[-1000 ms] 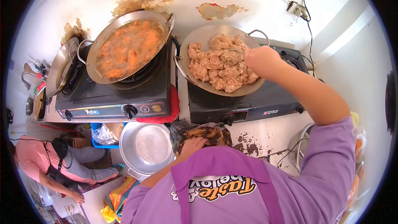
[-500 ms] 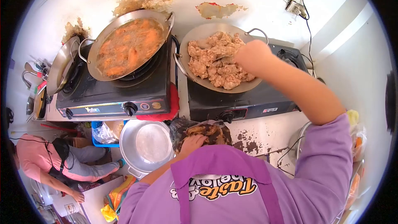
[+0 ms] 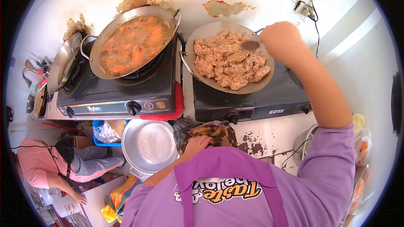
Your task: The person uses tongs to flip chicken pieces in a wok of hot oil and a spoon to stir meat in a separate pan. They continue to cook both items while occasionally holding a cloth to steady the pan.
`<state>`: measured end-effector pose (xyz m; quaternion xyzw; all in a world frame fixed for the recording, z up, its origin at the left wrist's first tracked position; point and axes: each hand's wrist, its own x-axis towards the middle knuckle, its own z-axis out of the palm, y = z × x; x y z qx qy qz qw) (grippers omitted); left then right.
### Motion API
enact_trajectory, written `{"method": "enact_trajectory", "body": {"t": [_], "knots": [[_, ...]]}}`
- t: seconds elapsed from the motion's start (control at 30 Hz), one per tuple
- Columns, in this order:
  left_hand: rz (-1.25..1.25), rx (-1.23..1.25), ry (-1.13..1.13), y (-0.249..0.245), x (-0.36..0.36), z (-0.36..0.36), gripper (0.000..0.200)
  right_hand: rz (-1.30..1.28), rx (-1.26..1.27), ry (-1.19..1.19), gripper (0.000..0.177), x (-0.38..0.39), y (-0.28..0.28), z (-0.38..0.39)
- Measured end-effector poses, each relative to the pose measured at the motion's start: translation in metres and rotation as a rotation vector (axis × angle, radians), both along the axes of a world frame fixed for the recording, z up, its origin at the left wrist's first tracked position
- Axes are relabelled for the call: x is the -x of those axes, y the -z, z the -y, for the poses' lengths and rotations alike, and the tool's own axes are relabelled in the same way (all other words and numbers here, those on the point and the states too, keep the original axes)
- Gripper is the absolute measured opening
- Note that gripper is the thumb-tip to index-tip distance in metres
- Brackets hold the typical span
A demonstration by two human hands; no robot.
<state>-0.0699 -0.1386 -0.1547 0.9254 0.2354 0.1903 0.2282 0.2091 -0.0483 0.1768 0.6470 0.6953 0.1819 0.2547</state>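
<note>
Raised over the right rim of the right wok [image 3: 210, 29], my right hand [image 3: 281, 42] is closed round the handle of a spatula [image 3: 250, 45]. The spatula's blade is at the upper right of the browned meat pieces [image 3: 231, 61] in that wok. My left hand [image 3: 197, 145] rests on a dark plastic bag [image 3: 219, 138] below the right stove; its fingers lie flat and spread a little. In the left wok [image 3: 96, 56], orange-brown pieces [image 3: 139, 52] bubble in oil.
Two black gas stoves [image 3: 113, 103] stand against the wall, with a third pan [image 3: 57, 69] at far left. Below are a large metal pot [image 3: 130, 159] and a blue crate [image 3: 97, 139]. A person in pink [image 3: 35, 164] is at lower left.
My right hand has moved right and up from over the meat, and the spatula blade now shows. The meat looks spread differently. My left hand stays on the bag.
</note>
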Motion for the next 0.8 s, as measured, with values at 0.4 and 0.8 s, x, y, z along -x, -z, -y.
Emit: {"method": "enact_trajectory", "body": {"t": [0.4, 0.8], "knots": [[-0.012, 0.004, 0.008, 0.005, 0.000, 0.000, 0.033, -0.100, 0.026, -0.019, 0.008, 0.015, 0.002, -0.027], [-0.006, -0.017, 0.015, 0.016, 0.000, 0.002, 0.035, -0.054, -0.092, 0.142, 0.008, 0.008, -0.037, -0.025]]}}
